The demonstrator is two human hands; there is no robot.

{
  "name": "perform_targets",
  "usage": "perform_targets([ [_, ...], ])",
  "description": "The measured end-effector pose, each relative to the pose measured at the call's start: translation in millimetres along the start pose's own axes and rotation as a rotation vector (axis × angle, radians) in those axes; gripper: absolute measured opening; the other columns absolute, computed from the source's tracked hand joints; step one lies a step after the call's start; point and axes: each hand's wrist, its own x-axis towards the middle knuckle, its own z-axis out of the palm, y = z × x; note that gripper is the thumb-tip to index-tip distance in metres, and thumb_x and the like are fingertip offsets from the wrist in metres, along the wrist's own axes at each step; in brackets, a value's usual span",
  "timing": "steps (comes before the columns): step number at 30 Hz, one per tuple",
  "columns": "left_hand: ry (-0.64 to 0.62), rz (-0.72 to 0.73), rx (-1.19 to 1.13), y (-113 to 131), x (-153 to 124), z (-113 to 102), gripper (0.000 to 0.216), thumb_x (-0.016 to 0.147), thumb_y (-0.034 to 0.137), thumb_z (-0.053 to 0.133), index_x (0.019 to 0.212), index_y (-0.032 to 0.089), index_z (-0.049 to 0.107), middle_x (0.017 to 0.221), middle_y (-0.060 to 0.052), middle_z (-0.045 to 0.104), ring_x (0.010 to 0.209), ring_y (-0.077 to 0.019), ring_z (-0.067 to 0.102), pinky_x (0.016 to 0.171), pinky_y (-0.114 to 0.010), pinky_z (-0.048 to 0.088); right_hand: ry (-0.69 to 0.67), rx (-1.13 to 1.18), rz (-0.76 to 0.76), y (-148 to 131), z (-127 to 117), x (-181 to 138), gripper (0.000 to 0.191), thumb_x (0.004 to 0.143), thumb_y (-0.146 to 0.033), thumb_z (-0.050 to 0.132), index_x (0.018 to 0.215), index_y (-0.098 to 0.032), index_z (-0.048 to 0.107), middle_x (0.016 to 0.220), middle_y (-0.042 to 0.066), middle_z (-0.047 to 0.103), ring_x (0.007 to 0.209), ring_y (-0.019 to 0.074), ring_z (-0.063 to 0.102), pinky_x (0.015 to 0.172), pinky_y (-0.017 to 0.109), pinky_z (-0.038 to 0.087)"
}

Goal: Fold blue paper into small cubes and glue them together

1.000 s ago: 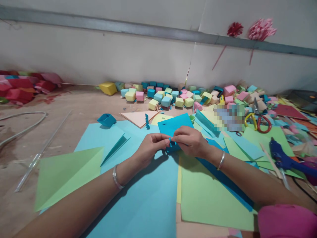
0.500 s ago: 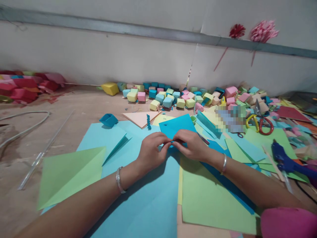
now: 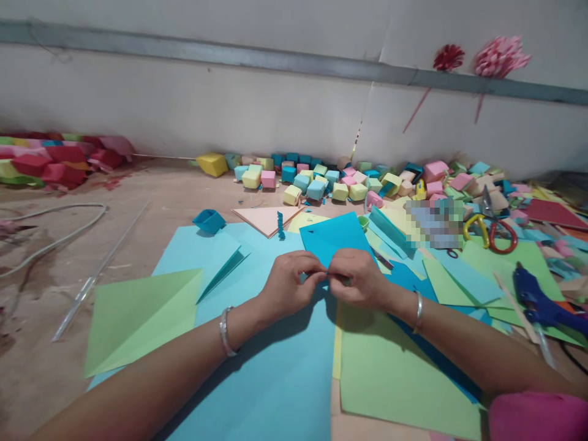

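My left hand (image 3: 294,282) and my right hand (image 3: 356,278) meet fingertip to fingertip over the light blue sheet (image 3: 275,373). Both are pinched closed on a small piece of blue paper, almost wholly hidden by the fingers. Just beyond them lies a bright blue paper sheet (image 3: 337,236) with a small dark notch. A crinkled blue paper strip (image 3: 280,225) rests to its left, by a folded peach paper (image 3: 264,220). Further left sits a small blue folded paper box (image 3: 209,221). Under my right forearm are a green sheet (image 3: 399,380) and darker blue paper.
Many small coloured paper boxes (image 3: 316,190) line the wall, with a red pile (image 3: 64,174) at left. Scissors (image 3: 489,226) and a blue glue gun (image 3: 533,297) lie right. Left are a creased green sheet (image 3: 142,321), a clear stick (image 3: 85,291) and a cable (image 3: 98,211).
The view has shifted slightly, moving the scene a little to the right. Both hands remain pinched together, slightly lower in the picture; the blue bit between the fingertips shows less now.
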Motion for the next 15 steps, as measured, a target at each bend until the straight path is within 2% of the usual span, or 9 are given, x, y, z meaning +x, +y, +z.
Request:
perform_targets([
  [2, 0.039, -0.087, -0.070, -1, 2, 1, 0.013, 0.083, 0.021, 0.062, 0.076, 0.018, 0.072, 0.078, -0.005, 0.072, 0.074, -0.0167, 0.065, 0.071, -0.031, 0.052, 0.011, 0.107, 0.170, 3, -3, 3, 0.019, 0.077, -0.015, 0.051, 0.058, -0.018, 0.049, 0.056, -0.003, 0.047, 0.055, 0.0095, 0.039, 0.056, 0.025, 0.030],
  [4, 0.069, -0.179, -0.173, -2, 5, 2, 0.013, 0.081, 0.024, 0.064, 0.090, 0.018, 0.073, 0.091, -0.007, 0.073, 0.080, -0.0171, 0.066, 0.071, -0.030, 0.054, 0.016, 0.278, 0.377, 7, -6, 6, 0.019, 0.081, -0.024, 0.054, 0.064, -0.018, 0.054, 0.059, -0.002, 0.051, 0.057, 0.0097, 0.043, 0.055, 0.024, 0.033],
  [7, 0.080, -0.273, -0.305, -5, 6, 4, 0.030, 0.076, 0.023, 0.069, 0.106, 0.018, 0.069, 0.106, -0.009, 0.070, 0.081, -0.0167, 0.067, 0.070, -0.030, 0.057, 0.023, 0.585, 0.579, 15, -9, 8, 0.022, 0.082, -0.036, 0.060, 0.070, -0.018, 0.057, 0.061, -0.002, 0.054, 0.059, 0.0108, 0.047, 0.057, 0.024, 0.038],
  [11, 0.117, -0.314, -0.339, -8, 6, 5, 0.021, 0.076, 0.024, 0.068, 0.096, 0.017, 0.071, 0.095, -0.008, 0.071, 0.077, -0.0162, 0.066, 0.069, -0.030, 0.056, -0.033, 0.809, 0.657, 23, -7, 7, 0.027, 0.077, -0.042, 0.068, 0.073, -0.017, 0.059, 0.061, -0.003, 0.056, 0.057, 0.0099, 0.047, 0.057, 0.024, 0.039],
  [13, 0.114, -0.330, -0.362, -10, 6, 5, 0.020, 0.076, 0.024, 0.069, 0.094, 0.017, 0.071, 0.091, -0.007, 0.072, 0.075, -0.0162, 0.065, 0.068, -0.030, 0.055, -0.075, 0.824, 0.664, 25, -7, 6, 0.029, 0.078, -0.044, 0.068, 0.074, -0.017, 0.059, 0.061, -0.002, 0.057, 0.057, 0.0100, 0.048, 0.057, 0.024, 0.040],
  [15, 0.114, -0.337, -0.374, -11, 6, 6, 0.019, 0.075, 0.023, 0.069, 0.093, 0.017, 0.071, 0.088, -0.006, 0.072, 0.074, -0.0162, 0.065, 0.067, -0.029, 0.055, -0.088, 0.747, 0.643, 26, -7, 5, 0.030, 0.083, -0.046, 0.062, 0.075, -0.017, 0.060, 0.064, -0.001, 0.060, 0.059, 0.0107, 0.050, 0.058, 0.025, 0.041],
])
